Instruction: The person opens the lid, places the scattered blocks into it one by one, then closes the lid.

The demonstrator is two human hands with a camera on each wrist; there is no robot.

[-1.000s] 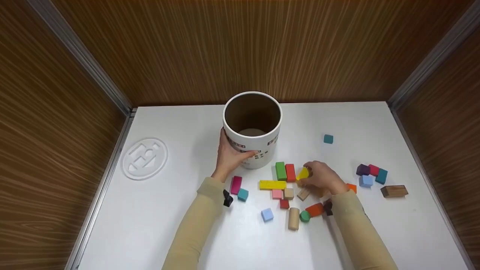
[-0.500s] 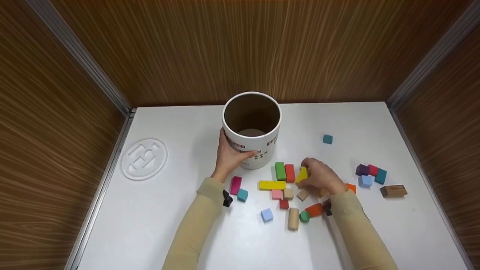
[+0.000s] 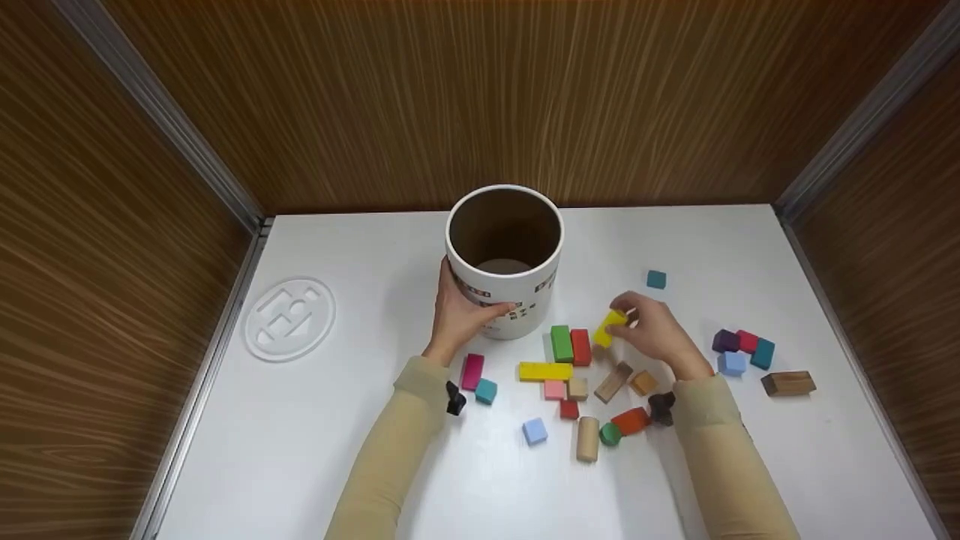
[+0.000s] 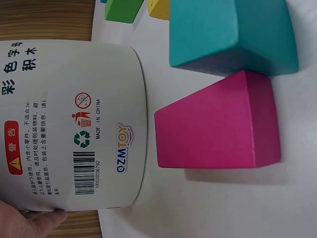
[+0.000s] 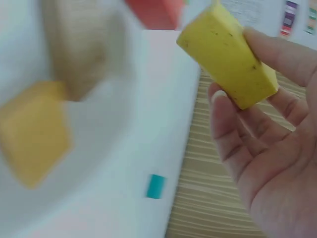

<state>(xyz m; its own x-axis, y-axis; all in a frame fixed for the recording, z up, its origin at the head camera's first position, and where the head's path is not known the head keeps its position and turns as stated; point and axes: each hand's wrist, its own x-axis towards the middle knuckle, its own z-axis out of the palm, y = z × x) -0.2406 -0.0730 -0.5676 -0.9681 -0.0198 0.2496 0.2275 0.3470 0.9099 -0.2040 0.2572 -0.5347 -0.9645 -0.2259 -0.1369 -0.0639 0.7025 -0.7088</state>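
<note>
My left hand (image 3: 457, 315) holds the side of a tall white round canister (image 3: 517, 300), thumb across its printed front and fingers along its left side. The canister stands upright with its mouth uncovered. In the right wrist view my right hand (image 5: 277, 124) pinches a yellow block (image 5: 228, 57) between thumb and fingers, raised over the table. Left of it in the head view lie a red block (image 3: 580, 346) and a green block (image 3: 562, 343). Below it is a brown wooden block (image 3: 613, 382). A magenta block (image 4: 213, 124) and a teal block (image 4: 228, 34) lie near the canister's base.
A round white lid (image 3: 289, 319) with cut-out shapes lies at the left. More blocks lie in front, among them a yellow bar (image 3: 545, 371) and a wooden cylinder (image 3: 587, 439). A dark wooden block (image 3: 789, 383) lies far right. Wood-grain walls (image 3: 510, 97) enclose the table.
My right hand has lifted the yellow block off the table and moved slightly away from my body, uncovering the brown and orange-tan blocks beneath. My left hand and the canister have stayed in place.
</note>
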